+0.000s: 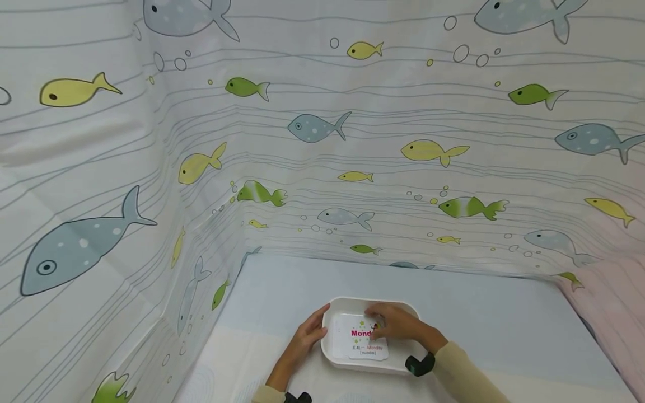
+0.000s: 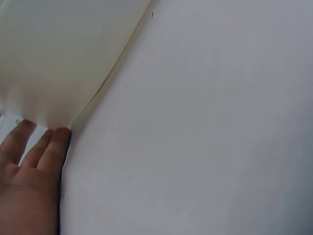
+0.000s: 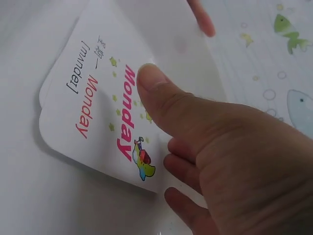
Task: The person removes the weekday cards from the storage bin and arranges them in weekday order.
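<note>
A white tray (image 1: 403, 361) with rounded corners stands before me. In it lies a small stack of white cards, the top word card (image 1: 363, 347) printed "Monday" with Chinese characters, stars and a small cartoon figure. My right hand (image 1: 403, 323) reaches over the tray's right side and pinches the top card's edge, thumb (image 3: 151, 78) over the printed face, other fingers curled at the edge. Another card peeks out beneath it, slightly offset. At the tray's left end my left hand (image 1: 304, 338) rests with fairly straight fingers (image 2: 55, 152) against the outer wall.
The tray stands on a pale blue and cream table covering (image 1: 484, 319). Fish-printed white cloth (image 1: 312, 73) rises behind and to the left. Pink fabric (image 1: 612, 308) hangs at the right. Each wrist wears a dark device (image 1: 420, 365).
</note>
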Motion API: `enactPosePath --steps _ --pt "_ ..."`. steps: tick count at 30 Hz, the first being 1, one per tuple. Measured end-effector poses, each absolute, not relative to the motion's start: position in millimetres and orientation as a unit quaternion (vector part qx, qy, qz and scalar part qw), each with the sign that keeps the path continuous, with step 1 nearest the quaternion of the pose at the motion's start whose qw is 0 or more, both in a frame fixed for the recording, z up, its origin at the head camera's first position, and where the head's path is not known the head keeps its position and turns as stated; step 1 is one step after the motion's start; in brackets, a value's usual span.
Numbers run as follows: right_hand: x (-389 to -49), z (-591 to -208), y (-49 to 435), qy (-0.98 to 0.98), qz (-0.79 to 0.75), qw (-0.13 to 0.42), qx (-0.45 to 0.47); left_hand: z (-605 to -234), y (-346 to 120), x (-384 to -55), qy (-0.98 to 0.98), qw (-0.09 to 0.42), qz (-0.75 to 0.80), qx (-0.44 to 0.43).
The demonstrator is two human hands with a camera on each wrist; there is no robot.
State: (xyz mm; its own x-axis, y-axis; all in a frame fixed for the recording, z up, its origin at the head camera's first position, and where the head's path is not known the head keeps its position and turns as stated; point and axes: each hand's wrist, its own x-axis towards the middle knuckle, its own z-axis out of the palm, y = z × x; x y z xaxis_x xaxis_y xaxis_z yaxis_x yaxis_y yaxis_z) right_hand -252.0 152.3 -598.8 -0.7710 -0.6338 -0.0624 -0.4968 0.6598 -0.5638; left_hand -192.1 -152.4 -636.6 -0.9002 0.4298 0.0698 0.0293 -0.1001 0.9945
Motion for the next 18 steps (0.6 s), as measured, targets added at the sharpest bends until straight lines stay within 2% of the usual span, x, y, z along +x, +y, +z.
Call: enactPosePath --steps 18 --pt "-242.7 -594.7 149.3 0.899 -0.258 0.141 -0.323 -635.8 -151.2 -190.0 0.660 0.132 0.719 0.174"
